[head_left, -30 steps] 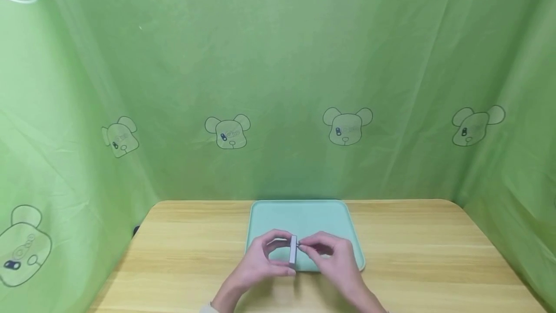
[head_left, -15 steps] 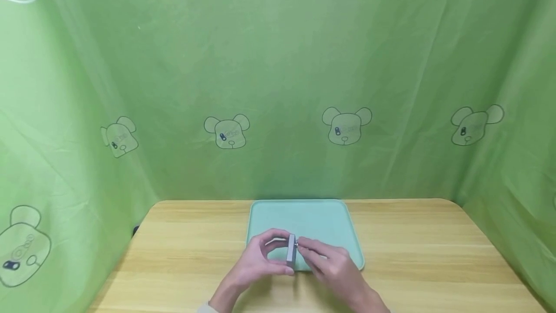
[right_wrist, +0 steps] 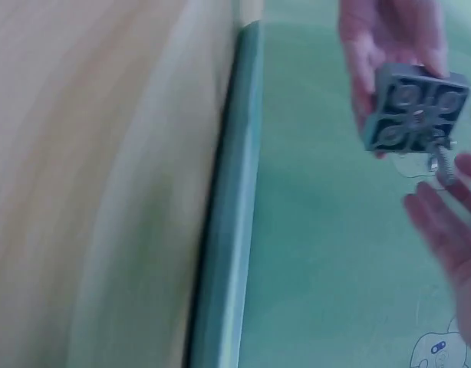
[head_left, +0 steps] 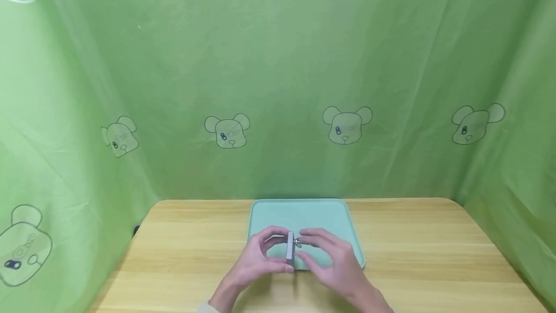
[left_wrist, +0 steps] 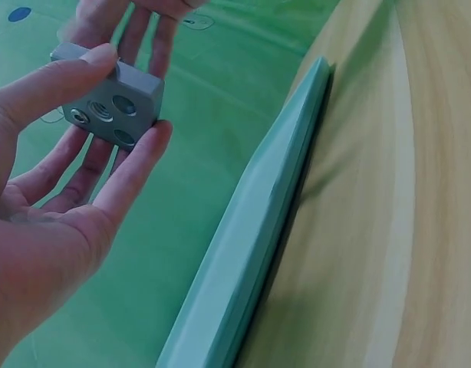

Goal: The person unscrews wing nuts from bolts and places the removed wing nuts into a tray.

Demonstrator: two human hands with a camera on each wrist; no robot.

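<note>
My left hand (head_left: 256,257) grips a small grey block (head_left: 290,248) by its edges, between thumb and fingers, above the tray. In the left wrist view the grey block (left_wrist: 116,103) shows several round holes, one of them threaded. A small shiny metal screw-like piece (head_left: 297,243) sticks out of the side facing my right hand (head_left: 340,262). The right wrist view shows this threaded piece (right_wrist: 444,165) at a corner of the recessed face; its exact shape is blurred. My right hand's fingers and thumb are spread around it without a pinch; whether a fingertip touches it I cannot tell.
A mint-green tray (head_left: 304,211) with a low raised rim lies on the light wooden table (head_left: 412,245), beneath and beyond the hands. Green curtain (head_left: 278,76) with bear-face prints hangs behind the table and along both sides.
My right hand pinched the screw-like piece earlier and turned at the wrist; now its fingers and thumb have spread apart around it. The left hand and block have stayed nearly in place.
</note>
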